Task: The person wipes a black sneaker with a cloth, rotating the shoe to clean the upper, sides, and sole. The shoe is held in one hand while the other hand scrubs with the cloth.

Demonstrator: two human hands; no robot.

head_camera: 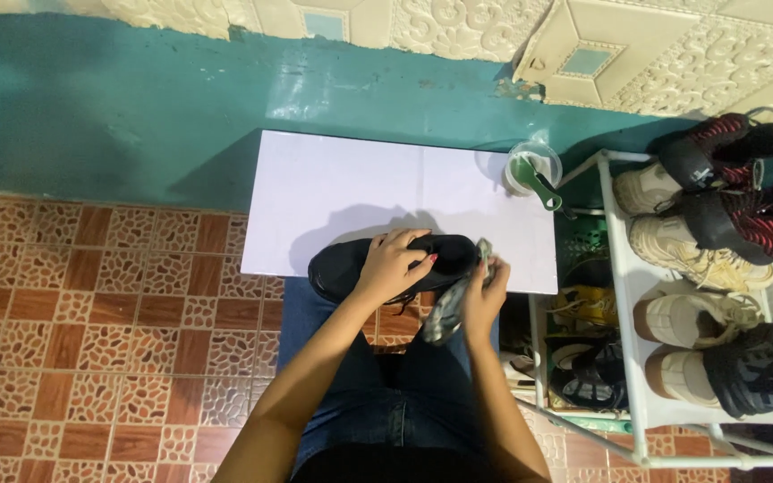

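Note:
A black shoe [342,266] lies on its side at the near edge of a white board [351,192] that rests over my lap. My left hand [393,264] lies on top of the shoe, fingers curled over its upper. My right hand [483,291] is at the shoe's right end and grips a crumpled grey patterned cloth [446,313], which hangs down below the board's edge. The cloth touches the toe end of the shoe.
A clear plastic cup [534,161] with a green-handled brush [543,188] stands at the board's far right corner. A white shoe rack [637,358] with several shoes stands to the right. A teal wall is ahead, a patterned tile floor to the left.

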